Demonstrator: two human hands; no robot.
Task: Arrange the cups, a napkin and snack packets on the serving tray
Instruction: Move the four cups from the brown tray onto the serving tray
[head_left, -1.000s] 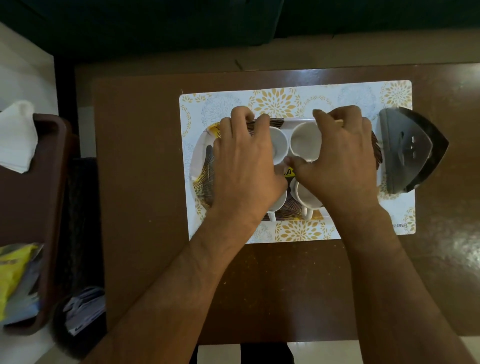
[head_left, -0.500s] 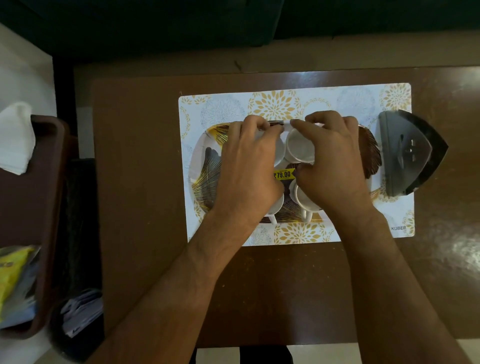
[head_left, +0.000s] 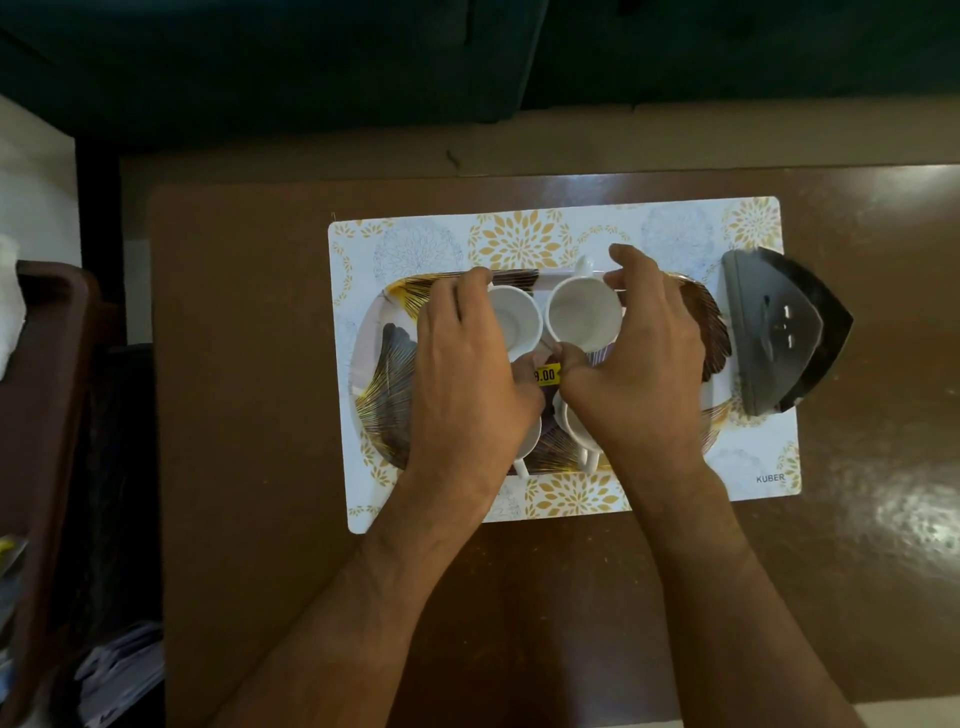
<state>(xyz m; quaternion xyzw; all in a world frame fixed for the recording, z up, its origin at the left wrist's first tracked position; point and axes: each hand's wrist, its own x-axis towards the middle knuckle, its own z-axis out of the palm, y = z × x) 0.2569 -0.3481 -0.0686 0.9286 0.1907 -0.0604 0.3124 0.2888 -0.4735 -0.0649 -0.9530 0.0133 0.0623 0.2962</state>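
Both hands work over a serving tray (head_left: 395, 332) that lies on a flowered mat (head_left: 415, 244) in the middle of the bench (head_left: 249, 364). The left hand (head_left: 467, 374) curls round the far-left cup (head_left: 514, 322), fingers over its outer rim and thumb toward the middle, while the right hand (head_left: 644, 358) cups the far-right cup (head_left: 584, 314) the same way, thumb and fingers pressing on opposite sides of its wall. Gripping them as a pair probably lets the person nudge the two cups close and level with each other, their rims almost touching between the hands. Under the palms sit two more cups, the near-left cup (head_left: 527, 441) and the near-right cup (head_left: 574, 431), handles pointing back toward the person, so the four seem meant as a tidy square. A yellow price sticker (head_left: 546, 374) shows on the tray between the thumbs. Just beyond the right hand's knuckles stands a dark holder (head_left: 779, 332), apart from the tray. No napkin or snack packets are on the tray, so that part looks still undone.
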